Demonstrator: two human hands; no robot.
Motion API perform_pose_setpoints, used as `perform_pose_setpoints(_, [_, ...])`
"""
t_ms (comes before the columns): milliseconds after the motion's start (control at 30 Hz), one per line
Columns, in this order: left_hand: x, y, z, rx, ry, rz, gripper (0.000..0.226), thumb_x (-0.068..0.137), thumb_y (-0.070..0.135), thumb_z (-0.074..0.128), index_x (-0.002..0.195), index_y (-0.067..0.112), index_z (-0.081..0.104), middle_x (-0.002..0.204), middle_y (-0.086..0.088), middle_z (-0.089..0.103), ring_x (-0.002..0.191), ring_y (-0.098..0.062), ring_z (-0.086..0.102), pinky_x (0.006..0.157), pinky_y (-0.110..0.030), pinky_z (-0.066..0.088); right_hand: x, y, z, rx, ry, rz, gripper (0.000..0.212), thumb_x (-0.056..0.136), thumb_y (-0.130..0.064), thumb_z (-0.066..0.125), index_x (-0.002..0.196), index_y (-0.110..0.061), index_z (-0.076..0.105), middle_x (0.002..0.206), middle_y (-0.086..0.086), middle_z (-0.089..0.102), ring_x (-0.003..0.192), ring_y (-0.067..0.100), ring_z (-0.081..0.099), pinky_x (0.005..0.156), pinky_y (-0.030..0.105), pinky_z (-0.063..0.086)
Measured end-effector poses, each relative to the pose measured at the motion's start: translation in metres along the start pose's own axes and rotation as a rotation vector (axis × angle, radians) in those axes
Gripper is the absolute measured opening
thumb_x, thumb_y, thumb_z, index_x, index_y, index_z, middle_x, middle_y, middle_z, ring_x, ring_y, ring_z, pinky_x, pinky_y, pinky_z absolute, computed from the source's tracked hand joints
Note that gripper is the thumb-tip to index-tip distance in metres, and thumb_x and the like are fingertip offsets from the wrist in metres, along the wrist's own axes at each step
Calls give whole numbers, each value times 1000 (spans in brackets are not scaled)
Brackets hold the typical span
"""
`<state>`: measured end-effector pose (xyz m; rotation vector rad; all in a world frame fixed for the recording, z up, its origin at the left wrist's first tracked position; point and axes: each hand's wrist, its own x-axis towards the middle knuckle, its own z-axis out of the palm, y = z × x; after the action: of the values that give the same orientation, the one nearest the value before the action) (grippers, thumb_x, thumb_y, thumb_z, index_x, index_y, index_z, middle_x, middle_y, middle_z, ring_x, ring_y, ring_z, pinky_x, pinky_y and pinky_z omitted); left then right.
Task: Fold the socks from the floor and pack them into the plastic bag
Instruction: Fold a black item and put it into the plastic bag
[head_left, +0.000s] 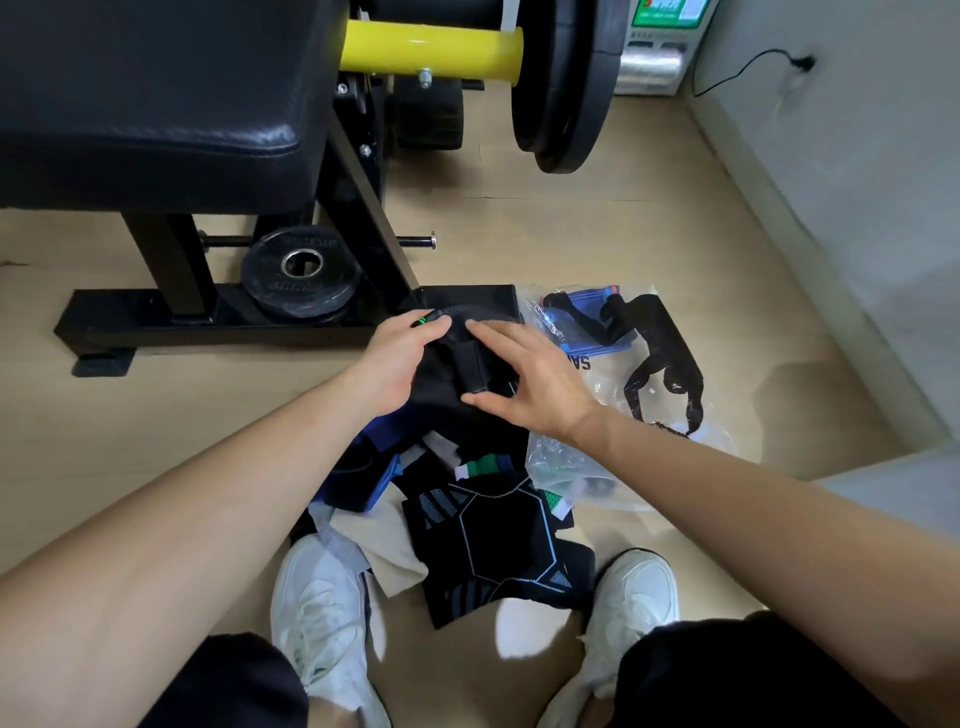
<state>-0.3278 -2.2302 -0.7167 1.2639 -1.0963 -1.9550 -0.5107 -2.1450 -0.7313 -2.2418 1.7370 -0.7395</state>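
A home gym, by every sign, and a snug one: a black padded bench (156, 104) fills the upper left on its black steel frame (208, 322). A yellow bar sleeve (431, 52) juts out, loaded with big black weight plates (566, 88), and a smaller weight plate (301, 275) sits low against the frame. Pale wood-look floor (571, 234) runs to a plain white wall (857, 156) with a plugged-in cable (802, 63). A loose heap of socks (493, 540) on that floor gives it a domestic feel.

Head-worn view, forward and down, close over floor (104, 405)
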Motion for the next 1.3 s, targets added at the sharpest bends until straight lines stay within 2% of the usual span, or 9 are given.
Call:
perform_pose_setpoints(100, [4,2,2,97,64,45,26,94,31,70,119,25,72,119,-7,73,113,-29,69,97,-52,56,0,-5,-6,142,5,136,63,86,-34,69,145,-23,49,131,-1,65,116,15,60,101,27,46])
perform_pose_setpoints(233, [1,-1,1,295,-54,108,41,73,56,77,112,44,73,123,6,69,120,-16,63,106,-39,49,11,-9,-22,478,-28,401,19,95,-25,58,111,-29,67,85,0,69,77,10,61,77,28,50])
perform_pose_setpoints(433, [0,5,15,358,69,284,17,91,27,74,102,14,75,97,-1,77,90,-7,72,83,-24,54,26,-8,-61,836,-151,606,14,99,-29,58,106,-26,69,94,-11,73,89,4,69,77,21,52])
perform_pose_setpoints(600, [-11,42,36,511,-4,358,21,90,23,76,96,2,74,84,-6,75,69,-4,67,68,-15,53,32,-5,-89,602,-131,525,26,88,-16,74,114,-10,71,107,14,72,91,14,67,90,30,55])
perform_pose_setpoints(800, [-29,91,38,859,-213,398,12,84,25,82,90,20,74,80,-7,75,70,-13,69,71,-26,55,33,-13,-140,376,-167,491,7,89,-9,71,95,-11,72,81,1,70,65,3,61,61,12,47])
perform_pose_setpoints(933, [-40,111,27,1099,-318,355,4,87,25,79,88,21,76,78,6,74,68,-5,66,72,-29,53,25,-18,-179,398,-73,485,7,93,-14,68,93,-10,74,89,8,74,74,10,65,73,26,54])
perform_pose_setpoints(1033, [-50,116,22,1134,-359,323,11,93,24,72,99,15,75,95,2,76,89,-12,71,88,-34,56,19,-24,-204,429,2,497,10,92,-14,68,95,-5,73,94,15,73,79,15,65,77,32,56])
perform_pose_setpoints(1200, [-61,128,25,1096,-279,350,8,93,27,71,95,20,68,105,4,73,119,-19,62,109,-43,45,13,-37,-226,536,178,566,9,92,-13,69,94,-5,72,81,5,68,68,12,63,62,19,52])
perform_pose_setpoints(1300, [-71,140,39,1015,-193,395,11,95,25,70,88,18,65,96,6,69,112,-15,59,105,-39,45,7,-46,-229,557,260,607,8,92,-12,68,96,-6,71,79,3,67,65,9,61,56,15,48])
